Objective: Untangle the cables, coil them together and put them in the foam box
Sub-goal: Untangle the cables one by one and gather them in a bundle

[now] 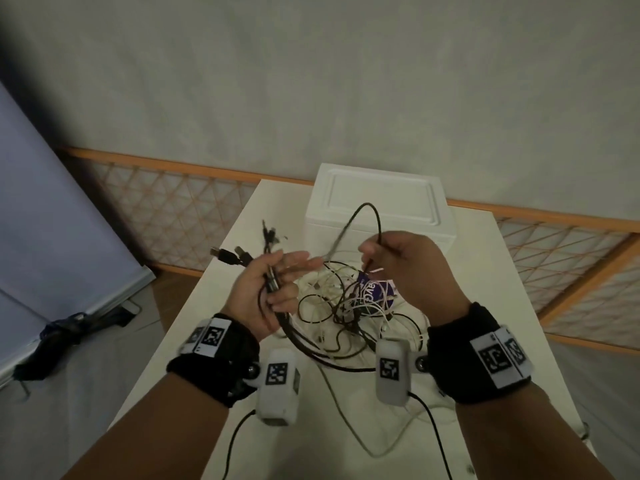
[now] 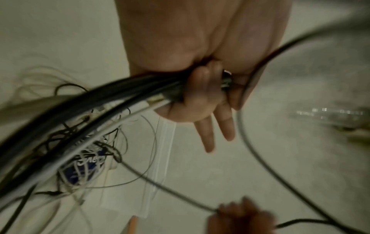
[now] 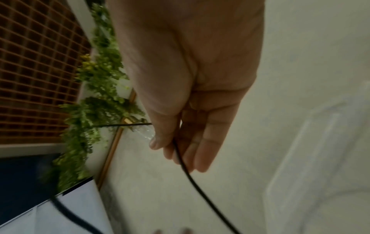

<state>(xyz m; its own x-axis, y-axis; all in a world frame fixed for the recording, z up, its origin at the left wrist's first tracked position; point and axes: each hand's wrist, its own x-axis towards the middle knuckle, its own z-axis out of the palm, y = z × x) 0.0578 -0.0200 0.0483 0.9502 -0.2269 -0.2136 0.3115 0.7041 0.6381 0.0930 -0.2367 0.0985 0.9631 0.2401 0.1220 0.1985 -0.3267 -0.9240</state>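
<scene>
Left hand (image 1: 268,289) grips cable bundle (image 1: 273,285); right hand (image 1: 408,268) pinches black cable (image 1: 375,216).

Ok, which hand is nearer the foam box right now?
Right. The right hand pinches a black cable just in front of the foam box; the left hand grips a cable bundle further left and back.

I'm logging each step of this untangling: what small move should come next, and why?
Probably draw the thin black cable, pinched by the right hand, up out of the tangle toward the bundle in the left hand; its lower run looks snarled.
</scene>
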